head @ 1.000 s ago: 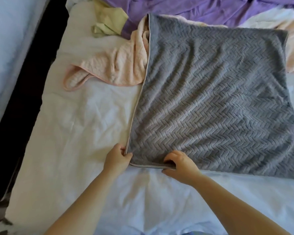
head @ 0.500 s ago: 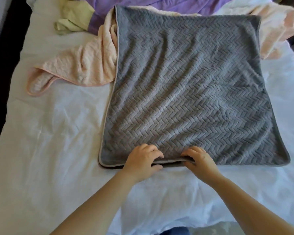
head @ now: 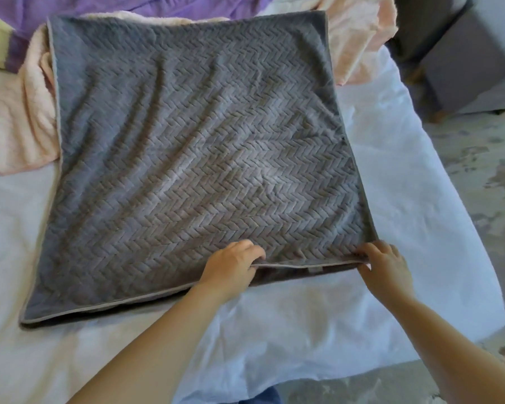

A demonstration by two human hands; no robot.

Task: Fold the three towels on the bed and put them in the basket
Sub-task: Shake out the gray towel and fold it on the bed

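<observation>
Two hands hold the near edge of the grey towel (head: 187,158), which lies spread flat on the white bed sheet (head: 391,185). We see the left hand (head: 231,269) gripping this edge near its middle, with the fingers curled on top and the thumb below. The right hand (head: 387,266) pinches the near right corner in the same way, and the edge between them is lifted a little. A pink towel (head: 15,126) lies partly under the grey one at the far side, and a purple cloth (head: 99,7) lies behind it.
</observation>
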